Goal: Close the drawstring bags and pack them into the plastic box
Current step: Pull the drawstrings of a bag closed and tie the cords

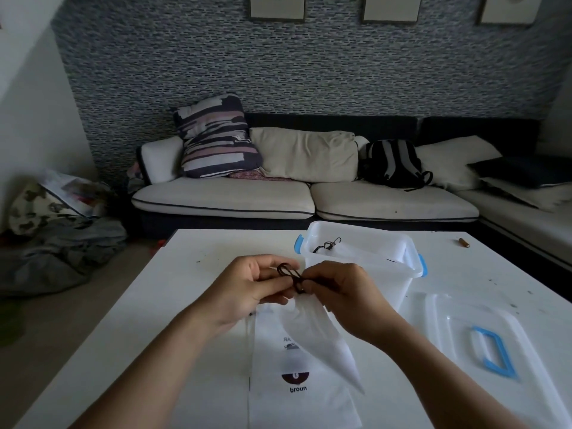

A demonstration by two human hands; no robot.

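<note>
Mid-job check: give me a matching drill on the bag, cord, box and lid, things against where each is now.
Things:
1. dark drawstring cord
2. clear plastic box with blue latches
3. clear lid with blue handle
4. white printed drawstring bag

Places:
A. flat on the table under the forearms
B. pinched by both hands
C. right of the hands, handle up
D. behind the right hand, open

Pairs: 1-B, 2-D, 3-C, 4-A

A cream sofa (pixel 278 196) spans mid-frame, holding a striped cushion (pixel 216 137) and black backpack (pixel 393 162); crumpled clothes (pixel 58 249) lie at left.
</note>
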